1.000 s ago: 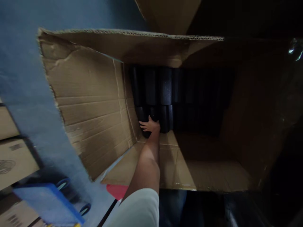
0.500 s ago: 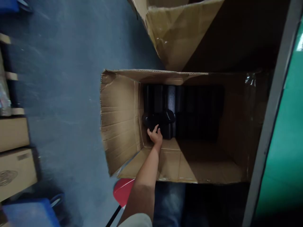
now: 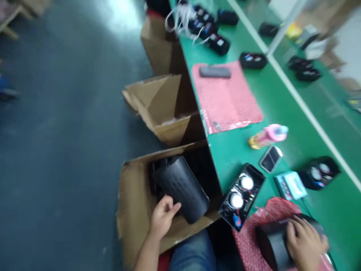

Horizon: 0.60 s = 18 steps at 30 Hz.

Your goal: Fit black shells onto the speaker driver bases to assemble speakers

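My left hand (image 3: 163,216) is closed on the near edge of a black speaker shell (image 3: 182,188), which is raised, tilted, over the open cardboard box (image 3: 135,203). More black pieces lie in the box, mostly in shadow. My right hand (image 3: 306,241) grips a second black shell (image 3: 278,241) from above; it rests on pink bubble wrap (image 3: 248,248) at the table's near edge. Between the hands lies an open speaker body (image 3: 241,195) with two round white-lit parts and coloured wires inside.
On the green table (image 3: 228,154) are a pink bottle (image 3: 267,136), a phone (image 3: 271,159), a light-blue box (image 3: 291,185) and another open speaker (image 3: 320,173). Further off, a dark bar (image 3: 214,71) lies on a pink sheet (image 3: 225,98). Another open carton (image 3: 160,109) stands beyond the box.
The view has swung up to the table. My left hand, earlier reaching into the box, has come up holding a black shell. My right hand has come into view.
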Motion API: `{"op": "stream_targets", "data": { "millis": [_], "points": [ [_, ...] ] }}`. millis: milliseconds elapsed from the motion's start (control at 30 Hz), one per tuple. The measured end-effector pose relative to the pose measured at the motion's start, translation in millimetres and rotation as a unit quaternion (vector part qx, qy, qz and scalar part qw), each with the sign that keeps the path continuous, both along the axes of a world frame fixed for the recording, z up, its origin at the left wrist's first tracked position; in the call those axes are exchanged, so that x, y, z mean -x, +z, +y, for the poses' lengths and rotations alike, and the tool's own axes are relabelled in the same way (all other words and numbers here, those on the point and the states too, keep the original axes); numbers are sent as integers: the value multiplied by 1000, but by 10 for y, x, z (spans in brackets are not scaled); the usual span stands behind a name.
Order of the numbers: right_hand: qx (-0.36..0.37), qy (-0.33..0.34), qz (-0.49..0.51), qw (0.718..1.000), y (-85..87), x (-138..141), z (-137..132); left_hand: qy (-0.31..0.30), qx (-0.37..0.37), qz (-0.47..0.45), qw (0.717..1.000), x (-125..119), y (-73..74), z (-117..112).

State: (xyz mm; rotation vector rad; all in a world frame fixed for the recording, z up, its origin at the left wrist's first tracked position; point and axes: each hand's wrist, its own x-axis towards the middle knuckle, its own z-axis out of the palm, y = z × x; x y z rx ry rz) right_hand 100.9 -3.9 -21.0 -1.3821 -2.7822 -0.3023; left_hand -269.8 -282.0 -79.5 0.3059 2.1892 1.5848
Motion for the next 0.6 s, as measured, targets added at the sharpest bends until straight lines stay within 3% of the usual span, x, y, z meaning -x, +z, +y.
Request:
{"op": "stream_targets", "data": {
  "millis": [100, 167, 200, 267, 300, 333, 467, 600],
  "points": [
    [4, -81, 70, 994, 206, 397, -139, -122, -84, -16, 989, 3, 800, 187],
    [98, -112, 209, 967, 438, 551, -358, -208, -115, -54, 970, -177, 1242, 396],
    [174, -118, 303, 929, 567, 580, -521, -250, -125, -83, 956, -329, 1414, 511],
    [319, -144, 473, 809, 816, 554, -918, -321, -134, -148, 926, -729, 1633, 733],
    [374, -148, 523, 751, 929, 510, -1125, -346, -133, -176, 912, -961, 1680, 832],
    [403, -142, 553, 716, 1027, 450, -1318, -365, -125, -190, 903, -1204, 1692, 919],
    [399, -159, 638, 639, 1227, 59, -1810, -472, -101, -205, 851, -2182, 1560, 1145],
    [345, -262, 722, 539, 1134, -525, -2045, -570, -55, -348, 742, -2987, 1487, 1191]
  ]
}}
